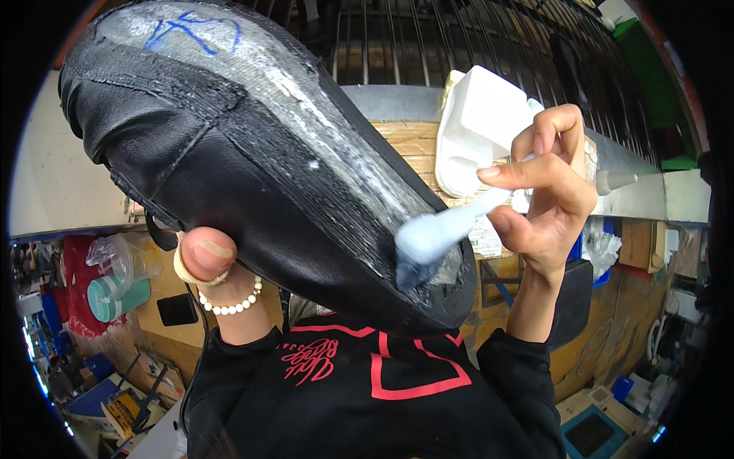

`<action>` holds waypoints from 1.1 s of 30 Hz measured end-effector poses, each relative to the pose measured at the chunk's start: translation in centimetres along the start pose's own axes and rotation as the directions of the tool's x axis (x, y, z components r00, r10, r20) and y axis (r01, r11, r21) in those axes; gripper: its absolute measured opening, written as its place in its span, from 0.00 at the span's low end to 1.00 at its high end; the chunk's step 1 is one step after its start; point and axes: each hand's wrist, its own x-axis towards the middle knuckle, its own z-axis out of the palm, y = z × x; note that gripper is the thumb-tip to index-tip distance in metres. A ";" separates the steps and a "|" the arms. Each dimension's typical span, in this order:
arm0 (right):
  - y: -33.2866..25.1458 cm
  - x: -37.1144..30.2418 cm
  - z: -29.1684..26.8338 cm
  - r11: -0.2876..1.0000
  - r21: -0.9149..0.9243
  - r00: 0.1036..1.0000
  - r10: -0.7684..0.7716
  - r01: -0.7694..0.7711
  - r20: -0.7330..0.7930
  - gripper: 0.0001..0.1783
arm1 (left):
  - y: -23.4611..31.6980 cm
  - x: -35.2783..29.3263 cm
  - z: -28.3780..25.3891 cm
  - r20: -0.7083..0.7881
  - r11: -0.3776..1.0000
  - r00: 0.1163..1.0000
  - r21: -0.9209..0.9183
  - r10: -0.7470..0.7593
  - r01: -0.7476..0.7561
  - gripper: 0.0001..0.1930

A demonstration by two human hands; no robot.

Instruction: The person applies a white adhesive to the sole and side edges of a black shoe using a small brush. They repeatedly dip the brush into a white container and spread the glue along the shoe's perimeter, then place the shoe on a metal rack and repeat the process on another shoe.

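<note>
A black leather shoe upper [199, 176] fills the upper left, its underside turned up. Along that underside runs a grey, rough strip with a blue pen scrawl at the far end. My left hand [208, 256] grips it from the near left side; the thumb shows with a pale band around it, while the other fingers are hidden behind the shoe. Pinched between the fingers of my right hand [549, 180] is a brush [436, 233] with a whitish handle. Its dark bristles touch the underside at the shoe's near right end.
Beyond the right hand stands a white plastic holder [489, 107] on a cardboard-covered bench edge. A grey nozzle tip [615, 182] points right beside it. Metal bars [474, 38] span the back. A green cylinder [118, 297] in clear plastic lies at left.
</note>
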 end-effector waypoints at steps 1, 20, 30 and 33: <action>-0.3 0.3 0.2 1.000 -0.031 1.000 -0.006 0.006 0.000 0.24 | 0.0 -0.2 0.0 -0.002 1.000 1.000 0.000 0.004 -0.004 0.37; 1.2 2.0 0.0 0.985 0.137 0.980 -0.123 0.102 0.154 0.25 | 0.2 -1.1 0.0 -0.044 1.000 0.999 -0.018 -0.017 0.016 0.34; 2.2 1.6 0.7 0.947 0.317 0.974 -0.125 0.060 0.189 0.25 | -0.7 0.6 1.1 -0.201 0.994 0.976 0.054 -0.081 0.094 0.34; 2.5 1.8 1.7 0.926 0.373 0.971 -0.142 0.061 0.193 0.25 | -1.7 1.0 2.0 -0.204 0.981 0.963 -0.116 -0.178 0.157 0.33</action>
